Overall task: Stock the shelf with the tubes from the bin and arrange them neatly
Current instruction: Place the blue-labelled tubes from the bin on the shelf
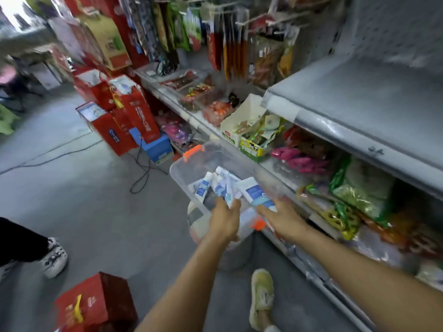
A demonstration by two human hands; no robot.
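Note:
A clear plastic bin (182,173) with orange latches stands beside the shelving and holds several white-and-blue tubes (201,186). My left hand (224,218) reaches into the bin and grips a few tubes (226,190) near their lower ends. My right hand (281,215) holds a larger white-and-blue tube (253,190) by its end, just above the bin's right side. An empty grey upper shelf (359,101) lies to the right, above the hands.
The lower shelf (275,164) is packed with snack bags and an open carton (242,125). Red gift boxes (134,116) stand on the floor at left, another (93,305) near my feet. A cable (141,173) runs across the floor. Another person's leg (28,245) is at left.

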